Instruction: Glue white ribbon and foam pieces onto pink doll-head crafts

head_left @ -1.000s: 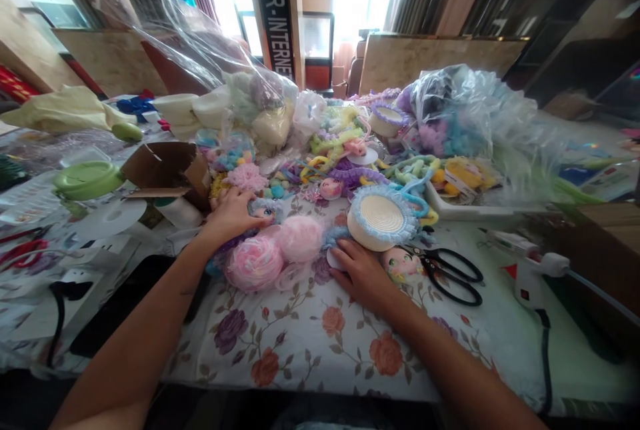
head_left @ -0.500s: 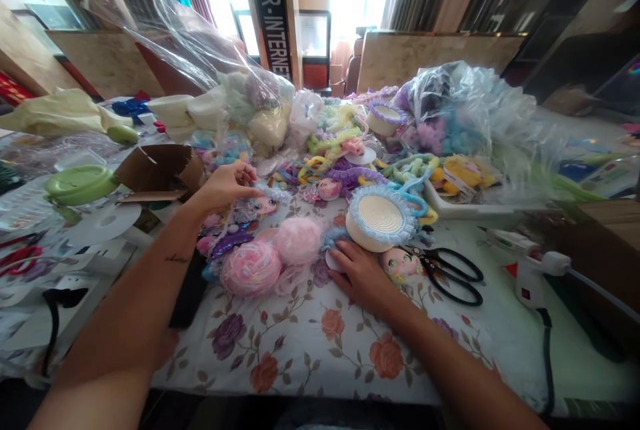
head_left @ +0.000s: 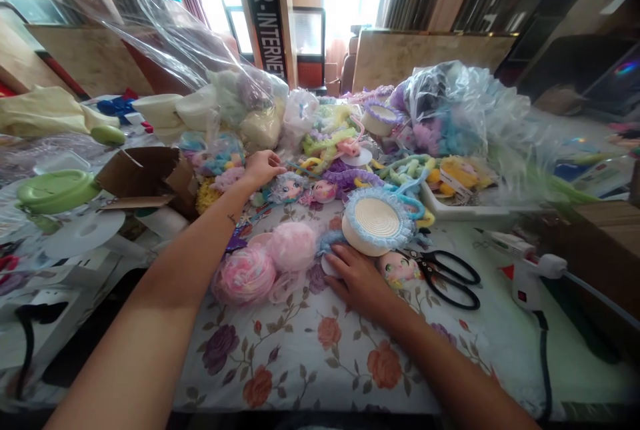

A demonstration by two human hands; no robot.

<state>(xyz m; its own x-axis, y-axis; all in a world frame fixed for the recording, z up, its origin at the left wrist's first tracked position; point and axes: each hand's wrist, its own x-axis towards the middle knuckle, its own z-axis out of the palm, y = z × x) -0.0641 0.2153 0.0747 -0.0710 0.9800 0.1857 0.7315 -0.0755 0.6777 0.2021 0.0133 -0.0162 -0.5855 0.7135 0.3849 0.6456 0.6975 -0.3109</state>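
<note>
My left hand (head_left: 264,169) reaches to the back of the cloth with its fingers curled together. It is at the top of a doll-face ornament (head_left: 291,188) with silvery-blue fringe, and seems to grip its edge. Beside that lies a pink doll-face ornament (head_left: 323,191). My right hand (head_left: 357,277) lies flat, fingers spread, over a small white disc (head_left: 329,265) and blue fluff (head_left: 331,241). Next to it stands a cream round box (head_left: 374,220) trimmed with blue frill. Pink yarn balls (head_left: 295,247) lie between my hands.
Black scissors (head_left: 450,277) and a green-eyed doll face (head_left: 397,265) lie right of my right hand. Further right is a glue gun (head_left: 525,270). A cardboard box (head_left: 145,180) and green lid (head_left: 57,191) stand left. Plastic bags (head_left: 465,110) of fluffy material fill the back.
My left hand has moved right and away from me, and the silvery-blue doll face has moved with it, up beside the pink one. My right hand stays in place.
</note>
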